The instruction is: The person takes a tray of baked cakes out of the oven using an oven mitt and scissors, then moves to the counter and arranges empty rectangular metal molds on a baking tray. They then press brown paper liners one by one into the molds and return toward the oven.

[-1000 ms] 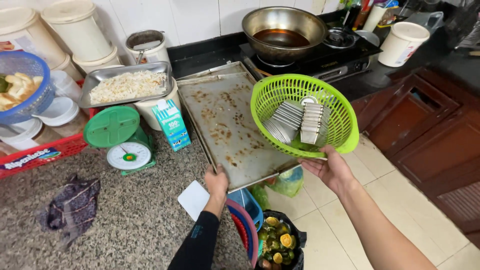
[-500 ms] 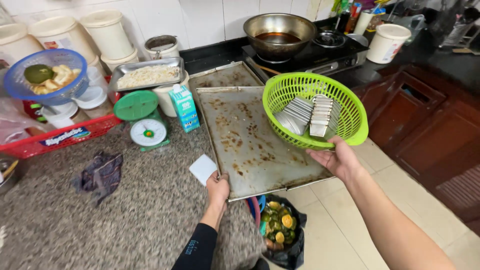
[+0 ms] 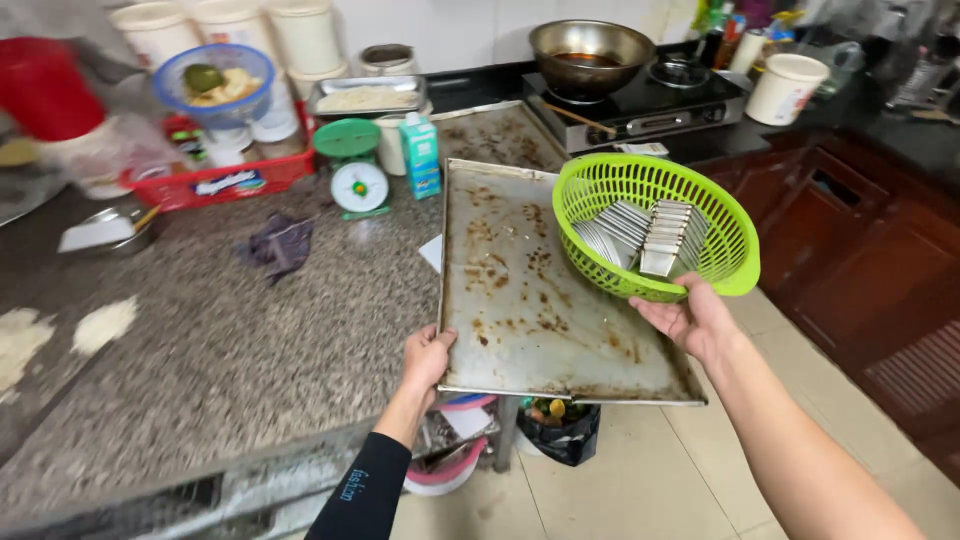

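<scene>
The left hand is closed on the near left corner of a stained metal baking tray, thumb on top and fingers curled under the rim. The tray lies flat beside the speckled stone table, which spreads out to the left of that hand, and its near edge juts out past the table over the tiled floor. Its long axis runs away from the person, from the held corner toward the stove far ahead of both hands. To the right, the right hand is cupped open under the near rim of a green plastic basket, carrying it level just above the tray's right side; small metal moulds are stacked inside. The step in hand looks like steadying the tray while bringing the basket over it. The next move likely calls for a firm tray and a level basket.
</scene>
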